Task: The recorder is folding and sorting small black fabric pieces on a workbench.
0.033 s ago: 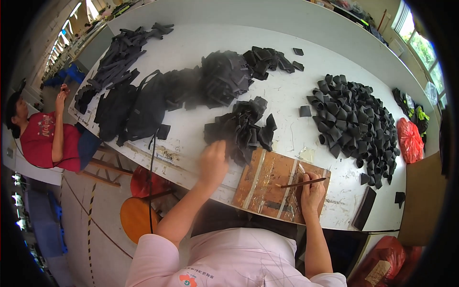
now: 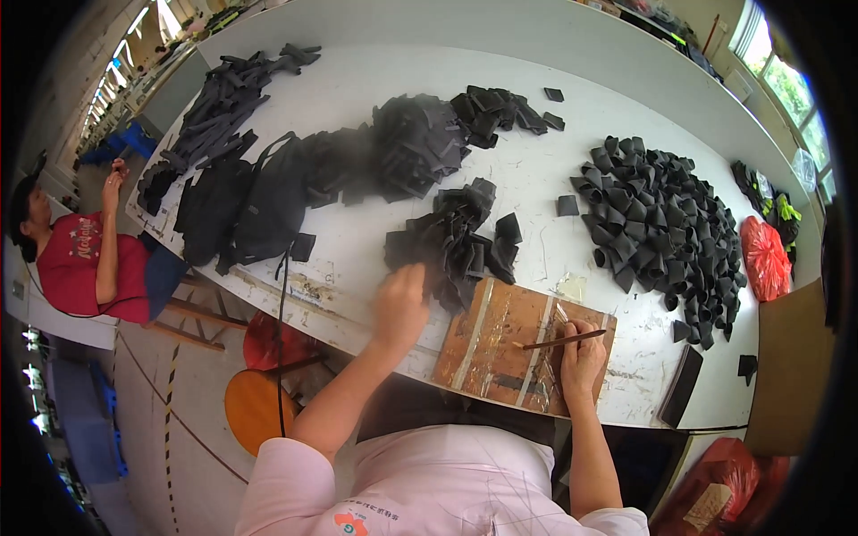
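Observation:
A thin dark brush (image 2: 560,342) lies across the fingers of my right hand (image 2: 583,362), which is closed round it above the right part of a brown board (image 2: 474,344). Strips of clear tape cover that board. My left hand (image 2: 402,308) touches the near edge of a loose heap of black fabric pieces (image 2: 465,219), just left of the board. Its fingertips are blurred against the dark pieces, so its grip is unclear.
Many black rolled pieces (image 2: 661,223) are heaped at the right. A larger row of flat black pieces (image 2: 416,143) runs leftward to a black bag (image 2: 268,201). A black block (image 2: 682,386) and red plastic bag (image 2: 766,259) stand right. A co-worker (image 2: 85,259) sits left.
Several pieces in the heap by my left hand have shifted slightly to the right. Both hands stay almost where they were.

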`<state>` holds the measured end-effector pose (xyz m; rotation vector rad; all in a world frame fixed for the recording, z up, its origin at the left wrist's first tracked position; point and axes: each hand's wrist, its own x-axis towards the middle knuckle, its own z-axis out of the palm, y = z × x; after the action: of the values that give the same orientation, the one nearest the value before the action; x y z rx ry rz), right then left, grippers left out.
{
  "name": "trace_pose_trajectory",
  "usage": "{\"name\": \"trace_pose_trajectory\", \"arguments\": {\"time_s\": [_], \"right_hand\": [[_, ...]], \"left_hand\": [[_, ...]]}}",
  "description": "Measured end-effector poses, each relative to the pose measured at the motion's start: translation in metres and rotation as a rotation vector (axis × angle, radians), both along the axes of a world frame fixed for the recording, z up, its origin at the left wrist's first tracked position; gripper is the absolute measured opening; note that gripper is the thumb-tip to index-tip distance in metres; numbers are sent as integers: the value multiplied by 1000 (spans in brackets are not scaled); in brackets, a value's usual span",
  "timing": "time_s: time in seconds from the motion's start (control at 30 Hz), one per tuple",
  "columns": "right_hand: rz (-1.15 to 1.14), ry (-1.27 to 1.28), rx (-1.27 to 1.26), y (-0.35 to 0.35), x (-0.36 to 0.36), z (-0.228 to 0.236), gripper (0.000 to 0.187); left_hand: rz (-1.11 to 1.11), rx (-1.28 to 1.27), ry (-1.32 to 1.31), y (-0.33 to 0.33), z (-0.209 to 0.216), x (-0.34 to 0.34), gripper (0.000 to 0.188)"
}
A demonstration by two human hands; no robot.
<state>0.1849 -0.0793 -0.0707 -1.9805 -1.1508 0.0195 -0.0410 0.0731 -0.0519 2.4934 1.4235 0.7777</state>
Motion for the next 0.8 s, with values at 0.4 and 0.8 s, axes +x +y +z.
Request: {"name": "trace_pose_trajectory", "arguments": {"time_s": [0.4,0.8], "right_hand": [[-2,34,-4,-4,3,-2,13],[15,112,64,-5,5,0,14]], "left_hand": [[-301,90,130,-14,1,5,47],[-146,21,-242,17,38,24,45]]}}
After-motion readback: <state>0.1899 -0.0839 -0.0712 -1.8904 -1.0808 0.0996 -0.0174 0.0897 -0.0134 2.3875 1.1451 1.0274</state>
